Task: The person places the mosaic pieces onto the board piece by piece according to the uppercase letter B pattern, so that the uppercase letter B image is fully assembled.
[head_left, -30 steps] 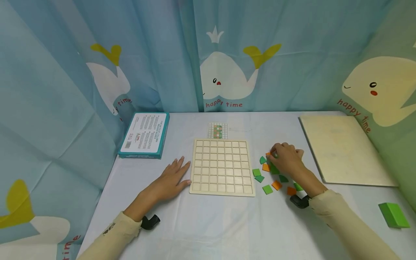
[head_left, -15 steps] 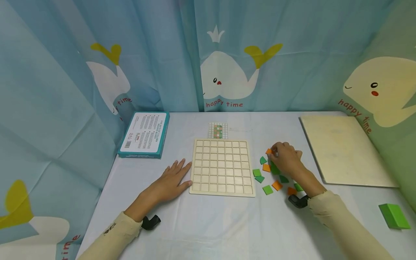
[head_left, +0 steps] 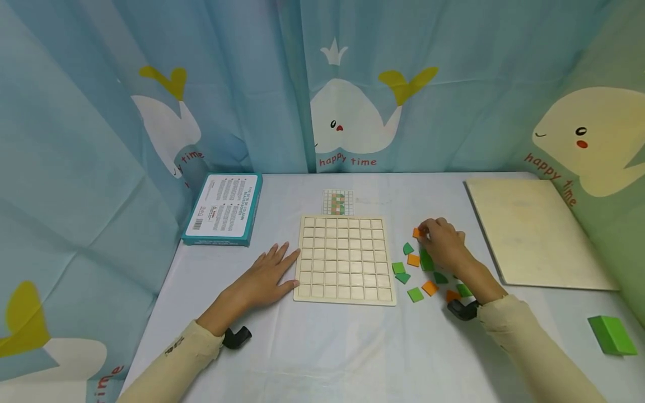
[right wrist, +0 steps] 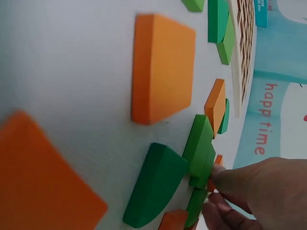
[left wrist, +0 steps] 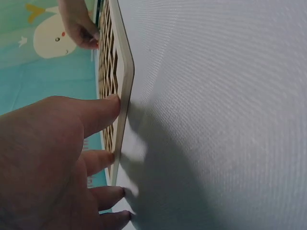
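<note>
Board (head_left: pixel 349 267) with a grid lies on the bench (head_left: pixel 322 347), its edge touched by the spread left hand (head_left: pixel 264 282); to its right, the right hand (head_left: pixel 445 246) pinches an orange tile (head_left: pixel 417 233) near scattered green pieces (head_left: pixel 415 294).

Both of your hands and one orange piece (head_left: pixel 416 233) have shifted slightly.
Your right hand (head_left: pixel 443 243) has moved a little farther from you over the last second, and the orange piece at its fingertips has gone the same way, more of it now showing; your left hand (head_left: pixel 266 280) has edged rightward, its index fingertip now at the edge of the board (head_left: pixel 345 260).
</note>
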The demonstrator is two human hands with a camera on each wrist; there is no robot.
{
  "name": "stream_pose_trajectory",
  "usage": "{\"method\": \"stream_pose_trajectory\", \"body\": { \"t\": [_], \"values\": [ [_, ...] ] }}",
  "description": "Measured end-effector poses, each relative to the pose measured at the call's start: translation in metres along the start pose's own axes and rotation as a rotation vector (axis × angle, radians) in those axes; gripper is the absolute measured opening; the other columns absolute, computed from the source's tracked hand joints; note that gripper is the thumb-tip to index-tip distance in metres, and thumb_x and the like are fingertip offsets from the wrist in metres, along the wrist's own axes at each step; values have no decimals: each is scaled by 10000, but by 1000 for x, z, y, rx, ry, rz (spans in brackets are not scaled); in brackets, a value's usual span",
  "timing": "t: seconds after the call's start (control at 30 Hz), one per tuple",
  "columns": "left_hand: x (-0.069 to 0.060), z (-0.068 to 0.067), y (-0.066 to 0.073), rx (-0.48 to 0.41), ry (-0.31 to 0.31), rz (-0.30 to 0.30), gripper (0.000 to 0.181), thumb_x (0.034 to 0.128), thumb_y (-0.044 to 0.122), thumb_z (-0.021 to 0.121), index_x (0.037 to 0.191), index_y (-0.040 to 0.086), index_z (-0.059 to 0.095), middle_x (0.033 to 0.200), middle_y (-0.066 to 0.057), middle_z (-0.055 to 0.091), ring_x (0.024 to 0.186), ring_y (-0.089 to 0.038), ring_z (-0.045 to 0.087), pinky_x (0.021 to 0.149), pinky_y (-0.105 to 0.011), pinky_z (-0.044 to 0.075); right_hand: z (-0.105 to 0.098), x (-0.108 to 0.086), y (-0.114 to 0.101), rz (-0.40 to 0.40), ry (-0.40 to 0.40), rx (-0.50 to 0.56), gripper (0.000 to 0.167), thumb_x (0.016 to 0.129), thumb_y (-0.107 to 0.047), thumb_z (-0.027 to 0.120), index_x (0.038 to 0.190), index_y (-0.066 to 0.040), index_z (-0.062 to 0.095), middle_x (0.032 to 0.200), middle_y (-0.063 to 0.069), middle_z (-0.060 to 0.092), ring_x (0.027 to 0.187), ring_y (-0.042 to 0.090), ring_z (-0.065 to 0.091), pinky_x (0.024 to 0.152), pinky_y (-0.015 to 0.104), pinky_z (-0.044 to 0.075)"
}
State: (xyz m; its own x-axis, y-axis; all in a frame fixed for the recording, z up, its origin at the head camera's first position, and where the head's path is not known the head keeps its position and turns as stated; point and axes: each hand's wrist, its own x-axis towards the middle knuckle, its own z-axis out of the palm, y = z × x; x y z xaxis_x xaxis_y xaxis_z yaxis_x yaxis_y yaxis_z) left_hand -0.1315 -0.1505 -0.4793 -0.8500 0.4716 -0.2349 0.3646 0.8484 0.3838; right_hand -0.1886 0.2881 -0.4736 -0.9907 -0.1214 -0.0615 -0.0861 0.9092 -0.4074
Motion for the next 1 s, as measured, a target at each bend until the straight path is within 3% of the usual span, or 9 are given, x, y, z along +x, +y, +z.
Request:
{"method": "stream_pose_trajectory", "body": {
  "t": [0.3, 0.67, 1.0],
  "values": [
    [-1, -3, 2, 15, -7, 1, 725, 1077, 493, 549, 1692, 223, 276, 1758, -157, 169, 1626, -414, 122, 1286, -619, 182, 3, 23, -12, -24, -19, 37, 308, 1080, -98, 589, 1323, 92, 577, 1296, 305, 563, 1220, 476, 529, 939, 598, 345],
    [1, 0, 1, 7, -1, -17, 725, 1079, 494, 542, 1696, 236, 262, 1768, -131, 147, 1634, -392, 98, 1296, -602, 158, 24, 49, -76, -238, -106, 108, 308, 1082, -105, 604, 1333, 71, 577, 1279, 255, 559, 1207, 420, 550, 1042, 609, 412],
    [2, 1, 1, -11, -2, -23, 721, 1077, 492, 548, 1694, 242, 271, 1770, -129, 141, 1637, -387, 81, 1297, -605, 149, 56, 52, -132, -424, -63, 5, 262, 1025, -122, 700, 1235, 16, 624, 1150, 167, 625, 1039, 342, 612, 797, 459, 441]
  ]
}}
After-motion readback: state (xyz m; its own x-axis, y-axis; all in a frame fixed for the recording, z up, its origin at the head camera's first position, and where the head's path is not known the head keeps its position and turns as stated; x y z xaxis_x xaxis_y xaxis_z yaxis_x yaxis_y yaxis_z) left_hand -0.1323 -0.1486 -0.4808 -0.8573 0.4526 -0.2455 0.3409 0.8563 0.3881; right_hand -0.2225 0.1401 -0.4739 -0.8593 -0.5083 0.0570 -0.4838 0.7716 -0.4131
